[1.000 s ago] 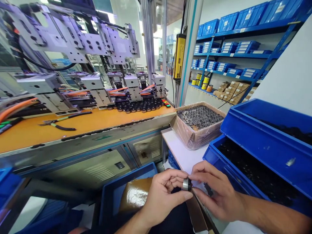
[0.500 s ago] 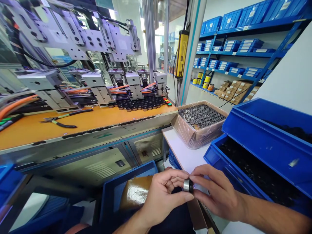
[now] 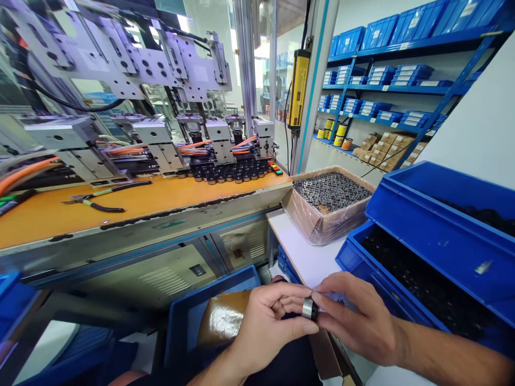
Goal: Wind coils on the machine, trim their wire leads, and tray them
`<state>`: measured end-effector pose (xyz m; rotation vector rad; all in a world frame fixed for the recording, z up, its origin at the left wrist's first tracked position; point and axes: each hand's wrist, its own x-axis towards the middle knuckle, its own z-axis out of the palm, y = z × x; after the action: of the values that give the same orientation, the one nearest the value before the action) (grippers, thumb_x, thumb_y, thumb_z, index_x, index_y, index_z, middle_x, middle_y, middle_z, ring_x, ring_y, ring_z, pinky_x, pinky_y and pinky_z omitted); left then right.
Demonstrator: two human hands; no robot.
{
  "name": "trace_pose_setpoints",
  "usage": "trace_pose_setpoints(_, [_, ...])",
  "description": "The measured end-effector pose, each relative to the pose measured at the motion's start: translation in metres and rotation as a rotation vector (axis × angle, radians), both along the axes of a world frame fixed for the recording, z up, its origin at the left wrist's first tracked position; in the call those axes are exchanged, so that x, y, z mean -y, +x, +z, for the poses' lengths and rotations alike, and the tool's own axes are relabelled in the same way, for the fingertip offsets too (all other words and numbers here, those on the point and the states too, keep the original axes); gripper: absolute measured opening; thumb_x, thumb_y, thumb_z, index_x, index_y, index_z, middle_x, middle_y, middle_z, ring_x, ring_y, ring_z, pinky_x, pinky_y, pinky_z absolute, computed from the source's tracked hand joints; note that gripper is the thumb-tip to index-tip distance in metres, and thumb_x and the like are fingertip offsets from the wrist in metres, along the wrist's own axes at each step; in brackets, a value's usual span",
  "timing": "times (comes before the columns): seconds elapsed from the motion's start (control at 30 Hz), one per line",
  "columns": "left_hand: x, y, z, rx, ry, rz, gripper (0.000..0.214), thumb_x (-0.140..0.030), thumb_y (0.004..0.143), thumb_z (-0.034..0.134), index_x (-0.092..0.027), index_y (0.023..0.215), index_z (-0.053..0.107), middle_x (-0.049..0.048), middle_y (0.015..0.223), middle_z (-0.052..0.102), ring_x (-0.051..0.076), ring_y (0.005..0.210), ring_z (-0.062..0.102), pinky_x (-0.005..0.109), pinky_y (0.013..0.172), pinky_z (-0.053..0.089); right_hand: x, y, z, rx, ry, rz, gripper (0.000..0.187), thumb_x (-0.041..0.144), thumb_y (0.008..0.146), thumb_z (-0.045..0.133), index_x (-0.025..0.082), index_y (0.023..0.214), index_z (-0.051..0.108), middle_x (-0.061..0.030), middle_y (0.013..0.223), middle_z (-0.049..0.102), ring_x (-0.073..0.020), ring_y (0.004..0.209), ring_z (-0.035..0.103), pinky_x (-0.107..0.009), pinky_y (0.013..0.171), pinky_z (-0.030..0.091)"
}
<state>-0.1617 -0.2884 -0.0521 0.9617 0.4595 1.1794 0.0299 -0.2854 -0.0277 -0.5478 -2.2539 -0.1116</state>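
Between my two hands is a small round part [image 3: 308,308], a silver metal ring with a black piece on its right side. My left hand [image 3: 270,320] pinches the silver ring with thumb below and index finger above. From the right, my right hand [image 3: 356,316] presses its fingertips against the black side; its thumb and fingers partly cover that piece. Both hands are held over my lap, in front of the white side table [image 3: 306,260].
A plastic-lined carton [image 3: 322,225] full of small metal rings stands on the side table. Stacked blue bins [image 3: 438,241] of black parts are at right. On the orange bench [image 3: 169,201] lie pliers [image 3: 94,202] and rows of black parts [image 3: 229,172], before a machine. Below is a blue tray [image 3: 177,321].
My right hand's fingers have shifted slightly around the black side of the part. My left hand keeps its pinch almost unmoved.
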Motion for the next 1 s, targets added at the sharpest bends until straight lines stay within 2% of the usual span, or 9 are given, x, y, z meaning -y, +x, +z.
trace_pose_setpoints(0.17, [0.001, -0.001, 0.002, 0.010, -0.080, -0.072, 0.039, -0.006, 0.053, 0.091, -0.021, 0.087, 0.080, 0.0024, 0.079, 0.082, 0.014, 0.073, 0.077, 0.017, 0.070, 0.060, -0.001, 0.003, 0.000, 0.074, 0.144, 0.036, 0.019, 0.011, 0.092, 0.062, 0.003, 0.108, 0.063, -0.0088, 0.082, 0.064, -0.0181, 0.076, 0.059, -0.030, 0.061, 0.055])
trace_pose_setpoints(0.37, [0.002, -0.005, 0.001, 0.008, -0.154, -0.165, 0.034, -0.015, 0.056, 0.092, -0.017, 0.087, 0.079, 0.0050, 0.076, 0.081, 0.015, 0.070, 0.077, 0.020, 0.068, 0.060, 0.001, 0.002, 0.000, 0.095, 0.121, 0.102, 0.024, 0.009, 0.092, 0.055, 0.001, 0.114, 0.061, -0.0096, 0.080, 0.064, -0.0187, 0.074, 0.059, -0.031, 0.058, 0.055])
trace_pose_setpoints(0.43, [0.004, -0.001, -0.001, 0.012, -0.165, -0.151, 0.033, -0.014, 0.054, 0.093, -0.015, 0.084, 0.079, 0.0051, 0.074, 0.080, 0.016, 0.069, 0.076, 0.020, 0.067, 0.060, 0.001, 0.002, 0.001, 0.103, 0.129, 0.084, 0.025, 0.011, 0.093, 0.055, 0.001, 0.116, 0.060, -0.0094, 0.080, 0.064, -0.0189, 0.074, 0.060, -0.031, 0.058, 0.056])
trace_pose_setpoints(0.5, [0.008, 0.005, -0.003, 0.022, -0.152, -0.063, 0.031, -0.011, 0.053, 0.092, -0.016, 0.080, 0.078, 0.0049, 0.075, 0.081, 0.016, 0.069, 0.076, 0.020, 0.067, 0.061, 0.002, 0.002, 0.003, 0.140, 0.170, 0.078, 0.025, 0.011, 0.095, 0.049, 0.000, 0.114, 0.061, -0.0105, 0.080, 0.064, -0.0202, 0.074, 0.062, -0.033, 0.059, 0.057])
trace_pose_setpoints(0.6, [0.014, 0.013, -0.005, 0.036, -0.059, 0.152, 0.033, -0.005, 0.053, 0.090, -0.019, 0.080, 0.078, 0.0040, 0.083, 0.082, 0.016, 0.073, 0.077, 0.021, 0.070, 0.061, 0.003, 0.001, 0.005, 0.120, 0.201, 0.072, 0.026, 0.009, 0.094, 0.043, -0.001, 0.109, 0.063, -0.0136, 0.084, 0.064, -0.0225, 0.079, 0.064, -0.035, 0.064, 0.059])
trace_pose_setpoints(0.7, [0.017, 0.013, -0.003, -0.024, 0.108, 0.281, 0.048, -0.003, 0.054, 0.090, -0.027, 0.093, 0.079, 0.0019, 0.090, 0.081, 0.016, 0.075, 0.077, 0.020, 0.072, 0.062, 0.008, -0.003, 0.003, 0.010, 0.154, 0.059, 0.025, 0.004, 0.092, 0.047, 0.001, 0.112, 0.061, -0.0146, 0.091, 0.065, -0.0228, 0.091, 0.065, -0.034, 0.073, 0.061])
trace_pose_setpoints(0.87, [0.007, -0.002, -0.001, -0.265, 0.476, 0.326, 0.034, -0.018, 0.064, 0.088, -0.028, 0.096, 0.081, 0.0063, 0.087, 0.078, 0.018, 0.078, 0.074, 0.025, 0.072, 0.061, 0.020, -0.004, 0.001, -0.085, -0.001, 0.003, 0.022, 0.004, 0.096, 0.044, 0.007, 0.110, 0.061, -0.0114, 0.091, 0.067, -0.0187, 0.090, 0.066, -0.028, 0.075, 0.061])
trace_pose_setpoints(0.93, [0.003, -0.004, -0.003, -0.288, 0.543, 0.346, 0.029, -0.023, 0.066, 0.087, -0.028, 0.094, 0.081, 0.0089, 0.091, 0.077, 0.021, 0.082, 0.073, 0.030, 0.077, 0.060, 0.025, -0.001, 0.002, -0.068, -0.017, -0.024, 0.022, 0.007, 0.098, 0.043, 0.009, 0.109, 0.062, -0.0116, 0.093, 0.068, -0.0188, 0.091, 0.067, -0.028, 0.077, 0.060])
trace_pose_setpoints(1.0, [0.004, -0.006, -0.002, -0.288, 0.520, 0.312, 0.024, -0.028, 0.070, 0.085, -0.028, 0.094, 0.081, 0.0111, 0.096, 0.077, 0.024, 0.087, 0.073, 0.035, 0.080, 0.060, 0.025, -0.001, 0.000, -0.050, -0.011, -0.029, 0.020, 0.010, 0.098, 0.049, 0.012, 0.112, 0.063, -0.0102, 0.099, 0.069, -0.0190, 0.093, 0.067, -0.028, 0.078, 0.060])
